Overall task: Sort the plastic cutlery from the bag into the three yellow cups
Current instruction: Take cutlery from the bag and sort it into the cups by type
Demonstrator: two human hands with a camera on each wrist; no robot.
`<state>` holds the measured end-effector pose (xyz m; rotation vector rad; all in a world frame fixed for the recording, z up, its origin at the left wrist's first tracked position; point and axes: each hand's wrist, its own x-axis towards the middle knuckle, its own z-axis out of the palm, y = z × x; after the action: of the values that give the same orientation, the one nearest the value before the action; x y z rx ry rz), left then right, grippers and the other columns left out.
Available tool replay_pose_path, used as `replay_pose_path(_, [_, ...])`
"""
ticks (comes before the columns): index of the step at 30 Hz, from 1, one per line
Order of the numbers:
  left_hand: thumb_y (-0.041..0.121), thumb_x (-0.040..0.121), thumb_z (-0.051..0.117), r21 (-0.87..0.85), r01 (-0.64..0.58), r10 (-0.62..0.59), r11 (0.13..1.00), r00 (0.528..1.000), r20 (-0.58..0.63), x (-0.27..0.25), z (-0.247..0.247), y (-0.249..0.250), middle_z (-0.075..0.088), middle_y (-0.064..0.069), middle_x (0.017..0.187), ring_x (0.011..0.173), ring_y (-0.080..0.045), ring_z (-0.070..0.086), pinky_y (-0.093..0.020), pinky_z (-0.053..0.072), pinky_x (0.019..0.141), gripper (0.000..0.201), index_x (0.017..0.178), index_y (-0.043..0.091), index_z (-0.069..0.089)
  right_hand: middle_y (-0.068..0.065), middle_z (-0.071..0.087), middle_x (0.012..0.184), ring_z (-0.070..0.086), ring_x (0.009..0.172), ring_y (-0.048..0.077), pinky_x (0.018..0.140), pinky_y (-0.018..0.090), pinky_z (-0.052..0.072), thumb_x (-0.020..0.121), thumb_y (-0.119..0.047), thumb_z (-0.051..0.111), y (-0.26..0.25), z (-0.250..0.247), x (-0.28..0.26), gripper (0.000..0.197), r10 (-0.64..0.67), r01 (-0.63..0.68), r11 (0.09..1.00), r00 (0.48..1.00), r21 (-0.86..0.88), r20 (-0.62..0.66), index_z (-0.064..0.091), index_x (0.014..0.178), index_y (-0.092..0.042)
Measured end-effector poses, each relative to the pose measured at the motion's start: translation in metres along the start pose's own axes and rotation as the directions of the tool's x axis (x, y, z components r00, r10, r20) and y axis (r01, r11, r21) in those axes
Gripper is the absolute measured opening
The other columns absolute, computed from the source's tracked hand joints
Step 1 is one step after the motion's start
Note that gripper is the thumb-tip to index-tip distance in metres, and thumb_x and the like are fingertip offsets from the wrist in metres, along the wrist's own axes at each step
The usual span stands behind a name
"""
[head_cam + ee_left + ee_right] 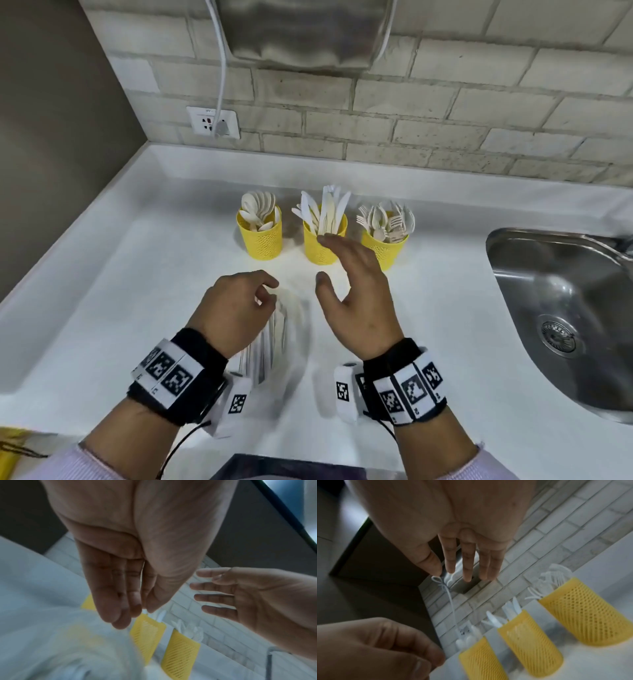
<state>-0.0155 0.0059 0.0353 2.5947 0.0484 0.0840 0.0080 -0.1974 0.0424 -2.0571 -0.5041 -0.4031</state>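
Note:
Three yellow mesh cups stand in a row at the back of the white counter (137,274). The left cup (259,236) holds spoons, the middle cup (322,248) knives, the right cup (385,248) forks. My left hand (270,291) is curled and pinches the top of a clear plastic bag (270,339), which hangs blurred below it. In the left wrist view its fingertips (120,619) close against the thumb over the pale bag (60,642). My right hand (334,263) is empty, its fingers straight (467,566), just in front of the knife cup (529,642).
A steel sink (565,308) is sunk into the counter at the right. On the brick wall (445,113) is an outlet (212,121) with a white cable running up beside a steel unit (301,31). Something yellow (10,445) lies at the near left corner.

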Motion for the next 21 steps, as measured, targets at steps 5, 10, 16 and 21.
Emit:
replay_pose_path(5, [0.033,0.09,0.068,0.023,0.191,-0.192,0.981,0.975,0.115,-0.026,0.013,-0.04,0.07,0.015,0.079,0.08,-0.009,0.067,-0.029,0.054,0.081,0.013,0.102,0.031,0.072,-0.002,0.068,0.128,0.057,0.121,0.018,0.104,0.026,0.041,0.095,-0.017,0.057,-0.008,0.035,-0.028,0.041,0.069,-0.071,0.997,0.928,-0.007,0.366,0.061,0.135,-0.017])
replay_pose_path(10, [0.039,0.089,0.068,0.058,0.273,-0.28,0.96,0.938,0.204,-0.036,0.017,-0.06,0.07,0.015,0.086,0.085,-0.007,0.065,-0.024,0.048,0.076,0.013,0.098,0.031,0.073,0.003,0.069,0.122,0.059,0.116,0.023,0.099,0.037,0.047,0.099,-0.022,0.052,0.003,0.057,-0.044,0.032,0.107,-0.016,0.988,0.785,-0.153,0.61,0.067,0.127,-0.017])
replay_pose_path(16, [0.047,0.092,0.063,0.187,0.341,-0.385,0.921,0.867,0.316,-0.038,0.02,-0.056,0.068,0.012,0.091,0.092,-0.011,0.064,-0.03,0.053,0.085,0.02,0.094,0.029,0.07,0.004,0.069,0.116,0.059,0.112,0.024,0.095,0.037,0.049,0.099,-0.021,0.05,0.018,0.061,-0.052,0.03,0.149,-0.009,0.98,0.692,-0.199,0.706,0.071,0.12,-0.017])
replay_pose_path(21, [0.047,0.094,0.06,0.214,0.402,-0.452,0.89,0.837,0.307,-0.04,0.026,-0.05,0.069,0.007,0.104,0.101,-0.015,0.063,-0.031,0.051,0.09,0.031,0.112,0.024,0.067,0.003,0.07,0.106,0.057,0.105,0.028,0.089,0.043,0.048,0.097,-0.026,0.047,0.02,0.061,-0.05,0.027,0.134,0.125,0.951,0.654,-0.281,0.745,0.071,0.106,-0.016])
